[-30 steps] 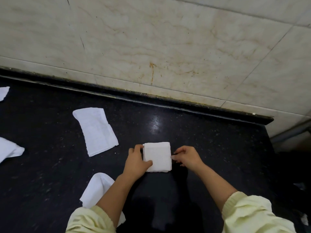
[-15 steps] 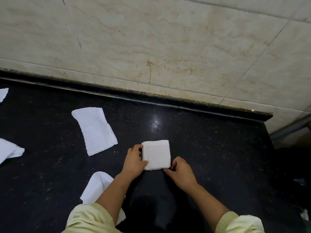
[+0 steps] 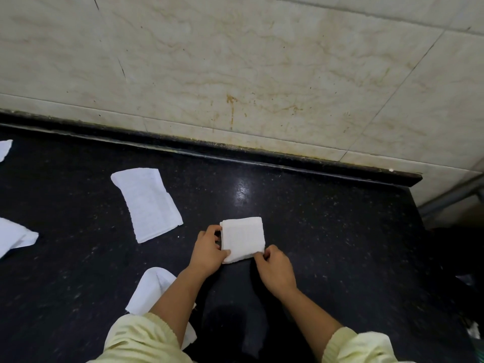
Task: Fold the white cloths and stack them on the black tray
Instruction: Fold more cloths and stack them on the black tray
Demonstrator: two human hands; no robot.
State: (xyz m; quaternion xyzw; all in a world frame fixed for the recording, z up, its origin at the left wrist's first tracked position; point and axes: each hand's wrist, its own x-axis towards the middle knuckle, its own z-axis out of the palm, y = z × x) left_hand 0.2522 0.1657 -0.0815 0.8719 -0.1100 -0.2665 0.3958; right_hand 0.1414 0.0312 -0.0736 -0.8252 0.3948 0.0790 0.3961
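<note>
A small white folded square cloth (image 3: 243,238) lies flat on the shiny black stone counter (image 3: 340,244), near the middle, right in front of the person. The left hand (image 3: 208,251) holds its left side, with the thumb on top by the near corner and the fingers curled at the edge. The right hand (image 3: 275,271) pinches the near right corner. The two hands are close together, with only the cloth between them.

A long flat white cloth (image 3: 146,203) lies to the left, well apart. A rumpled white cloth (image 3: 152,289) sits partly under the left arm in its pale yellow sleeve (image 3: 141,341). At the left edge more white shows: a crumpled white cloth (image 3: 13,237) and, farther back, a little white cloth corner (image 3: 4,149). A cream marble wall (image 3: 235,61) stands behind the counter.
</note>
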